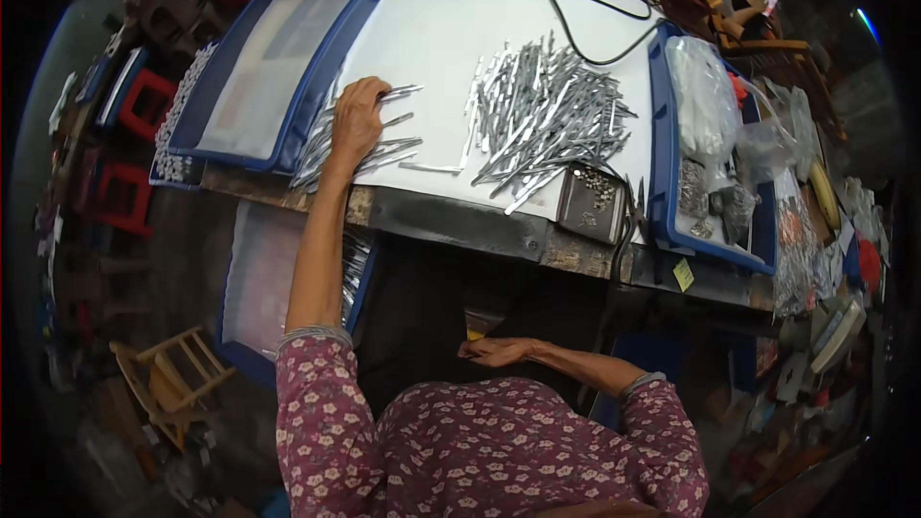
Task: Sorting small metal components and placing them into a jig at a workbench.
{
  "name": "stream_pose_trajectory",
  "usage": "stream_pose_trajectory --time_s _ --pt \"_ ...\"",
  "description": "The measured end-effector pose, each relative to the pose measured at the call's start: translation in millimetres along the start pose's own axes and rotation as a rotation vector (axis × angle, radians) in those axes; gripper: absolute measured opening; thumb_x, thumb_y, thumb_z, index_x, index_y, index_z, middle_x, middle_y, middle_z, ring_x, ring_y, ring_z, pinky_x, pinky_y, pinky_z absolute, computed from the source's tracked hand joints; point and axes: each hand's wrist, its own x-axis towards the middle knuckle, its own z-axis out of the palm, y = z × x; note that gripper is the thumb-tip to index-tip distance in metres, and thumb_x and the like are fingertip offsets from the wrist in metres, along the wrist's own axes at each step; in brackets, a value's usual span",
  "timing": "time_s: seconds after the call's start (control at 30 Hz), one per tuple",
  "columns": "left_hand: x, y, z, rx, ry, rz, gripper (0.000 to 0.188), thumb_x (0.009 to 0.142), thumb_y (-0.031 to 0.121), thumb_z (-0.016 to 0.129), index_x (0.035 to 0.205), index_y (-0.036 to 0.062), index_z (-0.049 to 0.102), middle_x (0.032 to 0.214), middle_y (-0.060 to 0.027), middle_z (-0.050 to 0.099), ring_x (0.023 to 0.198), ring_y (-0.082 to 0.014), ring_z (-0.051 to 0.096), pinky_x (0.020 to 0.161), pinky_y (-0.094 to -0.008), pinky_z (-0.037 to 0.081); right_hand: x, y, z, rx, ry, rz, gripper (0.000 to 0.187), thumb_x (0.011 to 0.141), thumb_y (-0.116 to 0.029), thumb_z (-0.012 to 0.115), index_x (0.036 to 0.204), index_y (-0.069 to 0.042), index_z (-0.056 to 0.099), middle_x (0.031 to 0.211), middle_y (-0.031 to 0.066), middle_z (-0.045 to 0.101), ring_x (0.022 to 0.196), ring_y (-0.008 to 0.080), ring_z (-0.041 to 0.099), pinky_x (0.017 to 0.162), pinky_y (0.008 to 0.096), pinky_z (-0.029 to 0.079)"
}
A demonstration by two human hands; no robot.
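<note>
My left hand [357,125] is at the table's near left, its fingers closed down on thin silvery metal strips [398,146] that stick out to the right from under it. More strips lie below the wrist, beside the blue tray. A large loose heap of the same strips [547,115] lies to the right on the white tabletop [432,29]. Low in front of my body, below the table edge, my right hand [497,352] has its fingers bent together. What it holds, if anything, is hidden.
A blue tray [288,149] stands at left, another blue tray [662,134] with plastic bags at right. A small dark tray [587,206] of tiny metal parts sits at the front edge, near pliers-like handles [633,201]. A black loop [566,29] lies at the back. A bin [230,297] is below.
</note>
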Motion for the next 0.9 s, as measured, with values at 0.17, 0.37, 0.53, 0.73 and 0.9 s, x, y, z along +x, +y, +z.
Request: stream_pose_trajectory --time_s 0.17,0.37,0.53,0.73,0.9 --pt "-1 0 -2 -0.014 -0.023 -0.030 0.022 0.069 -0.004 0.052 0.090 0.0022 0.055 0.095 -0.0120 0.056 0.095 -0.0302 0.051 0.085 -0.0377 0.038 7 19 1 -0.015 0.043 -0.190 0.036 0.091 -0.030 0.041 0.113 -0.002 0.042 0.103 0.0014 0.044 0.085 0.0110 0.044 0.075 0.0205 0.035" --pt "6 8 -4 -0.038 -0.105 -0.080 0.023 0.069 -0.003 0.052 0.091 0.0028 0.055 0.096 -0.0120 0.056 0.094 -0.0303 0.051 0.085 -0.0386 0.038 18 20 1 0.163 0.050 0.097 0.037 0.090 -0.033 0.039 0.110 -0.004 0.048 0.098 0.0076 0.050 0.086 0.0180 0.048 0.076 0.0300 0.039" --pt "-1 -4 -11 -0.021 -0.078 -0.062 0.021 0.070 0.000 0.052 0.091 0.0029 0.056 0.093 -0.0129 0.056 0.089 -0.0309 0.052 0.083 -0.0384 0.039 -11 -44 -4 -0.274 0.089 -0.002 0.041 0.093 -0.040 0.034 0.101 -0.005 0.053 0.083 0.0072 0.052 0.078 0.0162 0.050 0.070 0.0316 0.041" --pt "12 -6 7 0.123 -0.086 -0.011 0.019 0.065 -0.002 0.055 0.082 0.0070 0.057 0.086 -0.0128 0.058 0.082 -0.0330 0.055 0.075 -0.0419 0.044 -19 -41 -2 -0.171 0.377 0.014 0.035 0.092 -0.034 0.041 0.088 -0.002 0.054 0.078 0.0094 0.050 0.075 0.0186 0.050 0.067 0.0339 0.039" --pt "6 5 9 0.193 -0.047 -0.078 0.013 0.071 -0.002 0.049 0.080 0.0046 0.057 0.082 -0.0141 0.058 0.079 -0.0318 0.054 0.072 -0.0410 0.043 -15 -38 11 -0.248 0.535 -0.040 0.031 0.089 -0.031 0.046 0.086 -0.001 0.054 0.071 0.0071 0.048 0.068 0.0155 0.048 0.062 0.0320 0.039"
